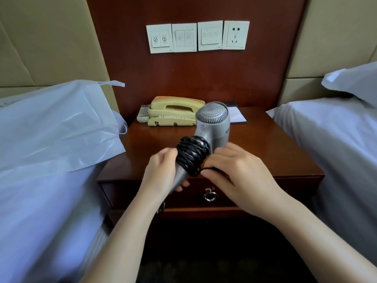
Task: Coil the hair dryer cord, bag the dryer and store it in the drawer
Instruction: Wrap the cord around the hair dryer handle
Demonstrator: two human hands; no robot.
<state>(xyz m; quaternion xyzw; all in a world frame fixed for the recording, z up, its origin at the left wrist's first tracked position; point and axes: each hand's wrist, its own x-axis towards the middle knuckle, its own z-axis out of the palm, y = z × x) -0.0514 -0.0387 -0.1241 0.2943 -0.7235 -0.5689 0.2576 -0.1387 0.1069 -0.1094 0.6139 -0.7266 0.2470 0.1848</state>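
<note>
Holding hair dryer (212, 123) over front edge of counter (269, 156), cord (192, 155) coiled round handle: left hand (161, 172) fingers wrapped on handle, right hand (238, 172) fingers pinching loose cord. Bag (57, 127) on bed (40, 201) at 9 o'clock, closed drawer (293, 188) at 6.
</note>
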